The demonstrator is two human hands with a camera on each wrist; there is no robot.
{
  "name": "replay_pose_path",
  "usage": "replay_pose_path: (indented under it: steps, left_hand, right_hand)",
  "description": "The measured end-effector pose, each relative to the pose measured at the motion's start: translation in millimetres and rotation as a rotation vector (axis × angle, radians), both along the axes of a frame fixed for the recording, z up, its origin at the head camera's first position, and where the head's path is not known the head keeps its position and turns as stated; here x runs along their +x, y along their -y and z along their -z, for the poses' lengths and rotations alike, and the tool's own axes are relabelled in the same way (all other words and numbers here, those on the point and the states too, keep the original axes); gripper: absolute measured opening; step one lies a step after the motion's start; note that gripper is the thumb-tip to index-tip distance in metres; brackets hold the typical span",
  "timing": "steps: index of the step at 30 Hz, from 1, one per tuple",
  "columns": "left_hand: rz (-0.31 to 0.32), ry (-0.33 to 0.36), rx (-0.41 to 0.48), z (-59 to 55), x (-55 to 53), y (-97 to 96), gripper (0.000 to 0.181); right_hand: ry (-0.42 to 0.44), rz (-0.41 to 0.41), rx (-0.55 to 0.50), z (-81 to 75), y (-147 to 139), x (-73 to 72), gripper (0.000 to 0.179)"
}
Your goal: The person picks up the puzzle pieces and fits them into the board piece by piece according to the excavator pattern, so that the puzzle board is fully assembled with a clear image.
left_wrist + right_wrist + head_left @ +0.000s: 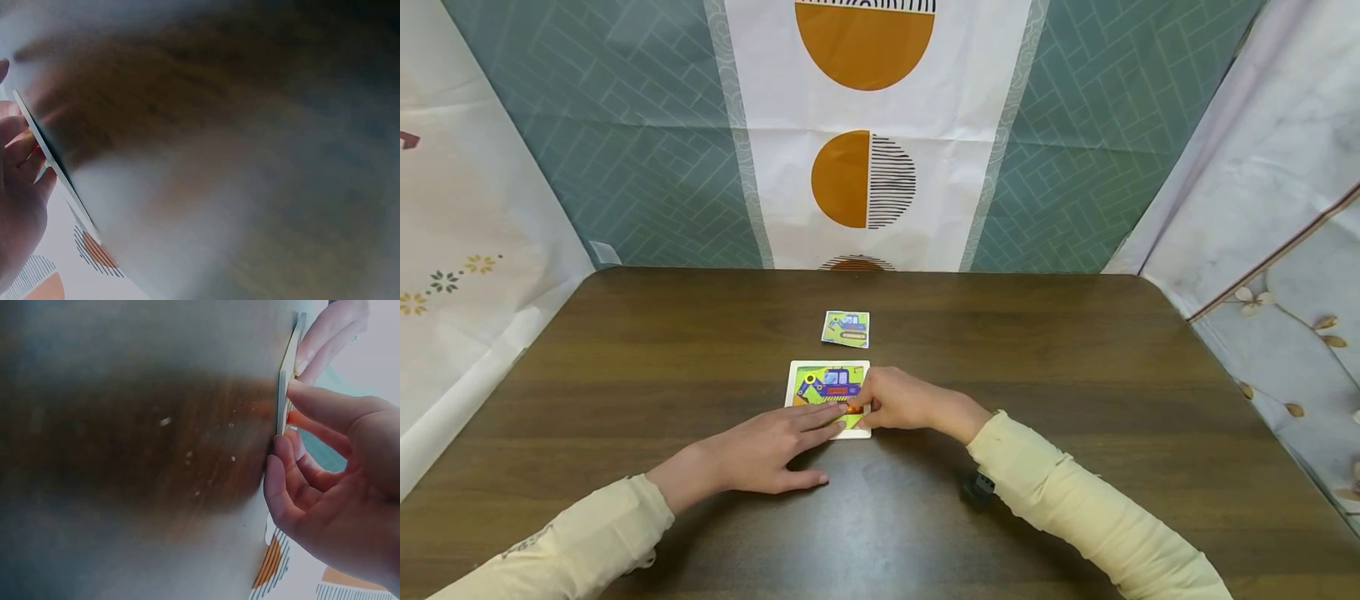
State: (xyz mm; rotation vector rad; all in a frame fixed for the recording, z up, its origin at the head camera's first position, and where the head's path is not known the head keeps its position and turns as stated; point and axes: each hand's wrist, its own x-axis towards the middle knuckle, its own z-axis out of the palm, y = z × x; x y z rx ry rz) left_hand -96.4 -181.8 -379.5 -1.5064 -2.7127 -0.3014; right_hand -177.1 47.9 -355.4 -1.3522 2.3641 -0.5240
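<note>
A small picture puzzle (832, 382) with a white border lies on the table, showing a blue and purple digger on green. My left hand (778, 446) reaches in from the left, its fairly straight fingers resting on the puzzle's lower part and the thumb spread over the table. From the right, my right hand (906, 400) bends over the lower right corner. Its thumb and forefinger pinch at an orange puzzle piece (854, 409), mostly covered by the fingers. The right wrist view shows the thumb (331, 406) by the board's edge (282, 403), other fingers curled beside it.
Behind the puzzle lies a small card (846, 328) with a similar digger picture. The dark wooden table (1037, 350) ends at a patterned cloth (662, 167) at the back, with pale cloths hanging on both sides.
</note>
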Motion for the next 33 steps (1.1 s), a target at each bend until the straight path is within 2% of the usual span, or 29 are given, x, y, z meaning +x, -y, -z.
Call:
replay_pose_path:
  steps: [9,17,25,30,33]
  left_hand:
    - [-0.006,0.003,-0.031,-2.7,-0.4,0.8,0.062]
    - [0.025,-0.077,-0.007,-6.0,-5.8,-5.2,0.04]
    - [-0.009,-0.092,0.027,-9.1,-3.3,-10.3,0.034]
    - [-0.033,-0.198,0.065,-17.3,1.5,-12.1,0.035]
    - [-0.089,-0.276,0.078,-26.6,2.6,-11.4,0.034]
  right_hand:
    - [0.02,0.047,-0.004,2.2,2.1,-0.4,0.03]
    - [0.036,0.061,0.002,0.9,0.7,1.0,0.029]
    - [0.024,0.06,-0.021,0.8,-0.6,2.2,0.029]
    - [0.034,0.048,-0.035,1.2,-1.5,2.3,0.032]
    - [0.05,0.053,-0.038,0.2,-5.3,1.2,0.034]
